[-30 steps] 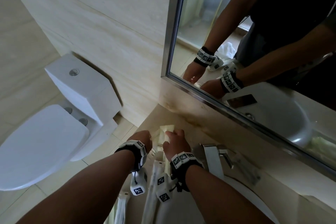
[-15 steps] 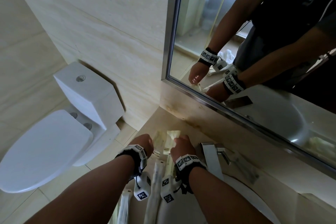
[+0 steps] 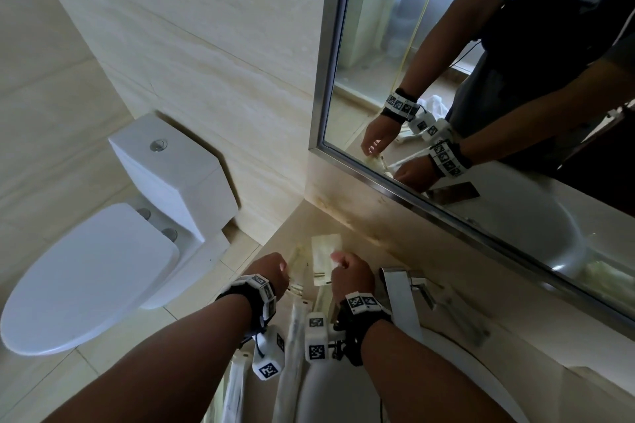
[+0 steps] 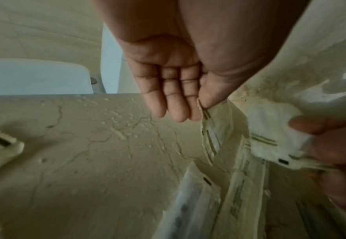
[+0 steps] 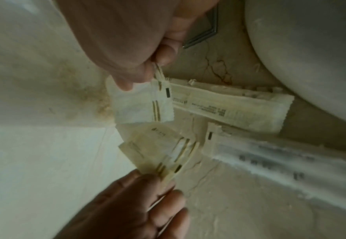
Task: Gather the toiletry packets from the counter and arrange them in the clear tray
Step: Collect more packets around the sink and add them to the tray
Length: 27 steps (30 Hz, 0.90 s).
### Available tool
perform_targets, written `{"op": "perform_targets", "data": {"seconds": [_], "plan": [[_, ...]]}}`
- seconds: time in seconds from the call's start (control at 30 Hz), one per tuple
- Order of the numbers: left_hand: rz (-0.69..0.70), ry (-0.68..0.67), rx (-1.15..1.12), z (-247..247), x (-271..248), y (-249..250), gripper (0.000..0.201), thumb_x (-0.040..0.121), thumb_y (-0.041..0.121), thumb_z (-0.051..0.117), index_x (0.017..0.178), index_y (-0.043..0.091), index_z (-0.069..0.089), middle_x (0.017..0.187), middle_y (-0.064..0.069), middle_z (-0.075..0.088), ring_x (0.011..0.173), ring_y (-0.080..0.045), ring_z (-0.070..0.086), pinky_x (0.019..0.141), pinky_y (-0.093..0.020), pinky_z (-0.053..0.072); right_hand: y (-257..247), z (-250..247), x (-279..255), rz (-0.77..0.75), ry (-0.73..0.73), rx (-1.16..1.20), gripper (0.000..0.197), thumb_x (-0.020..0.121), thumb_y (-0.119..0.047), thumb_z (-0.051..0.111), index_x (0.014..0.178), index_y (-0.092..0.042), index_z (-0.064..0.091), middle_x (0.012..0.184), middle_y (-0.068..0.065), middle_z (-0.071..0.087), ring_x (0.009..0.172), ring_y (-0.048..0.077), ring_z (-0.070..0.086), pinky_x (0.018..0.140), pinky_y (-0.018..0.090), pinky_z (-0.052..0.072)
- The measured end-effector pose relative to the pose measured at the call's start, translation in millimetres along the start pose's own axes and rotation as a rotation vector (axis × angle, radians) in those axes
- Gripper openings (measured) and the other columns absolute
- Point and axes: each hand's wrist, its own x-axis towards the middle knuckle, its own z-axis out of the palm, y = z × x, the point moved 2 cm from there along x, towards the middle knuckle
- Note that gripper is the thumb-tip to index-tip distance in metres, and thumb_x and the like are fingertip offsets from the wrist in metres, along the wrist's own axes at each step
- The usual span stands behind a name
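Small cream toiletry packets hang over the counter's far left corner. My left hand (image 4: 198, 106) pinches the top edge of thin yellowish packets (image 4: 210, 134) between thumb and straight fingers; they also show as the yellowish packets (image 5: 161, 152) in the right wrist view. My right hand (image 5: 153, 67) pinches a small white packet (image 5: 141, 103) by its corner, just right of the left hand (image 3: 281, 268). Two long packets (image 5: 229, 106) (image 5: 290, 158) lie flat on the counter below both hands. I cannot make out the clear tray for certain.
The white sink basin (image 3: 343, 398) and chrome faucet (image 3: 402, 299) sit just right of my right hand (image 3: 338, 259). A mirror (image 3: 481, 79) runs along the back wall. The counter edge drops to a toilet (image 3: 103, 264) on the left. Water drops and cracks mark the beige counter (image 4: 86, 161).
Both hands stay over the counter corner and have drawn slightly apart, each still pinching its packets. My head view has shifted a little.
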Motion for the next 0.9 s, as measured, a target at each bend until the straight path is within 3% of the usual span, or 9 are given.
{"op": "perform_targets", "data": {"seconds": [0.13,0.27,0.43,0.6,0.7,0.8,0.9], "plan": [[0.017,-0.018,-0.125,-7,-11,9,0.013,0.089,0.018,0.051,0.094,0.015,0.063,0.103,-0.009,0.069,0.093,-0.028,0.067,0.081,-0.032,0.054,-7,2,-11,0.009,-0.020,0.174,0.018,0.087,-0.015,0.061,0.089,-0.029,0.073,0.095,-0.014,0.070,0.097,0.012,0.066,0.088,0.025,0.051],[0.075,-0.068,-0.418,-13,-34,23,0.012,0.089,0.006,0.049,0.086,0.006,0.061,0.071,-0.007,0.068,0.071,-0.027,0.072,0.071,-0.036,0.059,-6,-1,-21,-0.006,-0.074,0.113,0.007,0.078,-0.025,0.067,0.074,-0.031,0.066,0.082,-0.011,0.071,0.082,0.014,0.067,0.081,0.034,0.057],[0.146,-0.104,-0.526,-13,-64,23,0.009,0.090,0.003,0.053,0.086,0.007,0.060,0.077,-0.016,0.071,0.062,-0.014,0.071,0.069,-0.039,0.060,-10,-14,-43,-0.007,-0.055,0.145,0.016,0.076,-0.024,0.070,0.090,-0.026,0.063,0.086,-0.011,0.066,0.086,0.014,0.065,0.079,0.030,0.054],[0.211,-0.114,-0.518,-11,-92,19,0.008,0.090,0.007,0.053,0.084,0.009,0.058,0.084,-0.020,0.072,0.073,-0.020,0.075,0.073,-0.047,0.061,-15,-20,-71,0.025,-0.109,0.309,0.043,0.080,-0.018,0.065,0.121,-0.025,0.059,0.106,-0.006,0.069,0.089,0.012,0.068,0.082,0.034,0.059],[0.238,-0.110,-0.481,-11,-111,16,0.007,0.090,0.008,0.055,0.083,0.009,0.058,0.087,-0.018,0.073,0.075,-0.019,0.075,0.073,-0.045,0.061,-13,-23,-88,0.041,-0.164,0.306,0.057,0.082,-0.018,0.064,0.137,-0.023,0.052,0.119,-0.001,0.065,0.098,0.015,0.066,0.087,0.035,0.057],[0.250,-0.128,-0.434,-8,-132,12,0.005,0.087,0.006,0.059,0.089,0.010,0.062,0.093,-0.014,0.074,0.078,-0.020,0.075,0.074,-0.043,0.062,-11,-23,-107,0.017,-0.203,0.239,0.058,0.080,-0.022,0.065,0.137,-0.019,0.057,0.129,0.002,0.065,0.112,0.023,0.064,0.097,0.036,0.053],[0.242,-0.147,-0.400,-6,-150,8,0.018,0.082,0.011,0.070,0.100,0.011,0.067,0.096,-0.003,0.074,0.077,-0.017,0.072,0.070,-0.037,0.062,-13,-32,-127,-0.041,-0.193,0.183,0.051,0.082,-0.016,0.063,0.133,-0.019,0.061,0.132,0.001,0.064,0.120,0.017,0.060,0.104,0.030,0.047]]}}
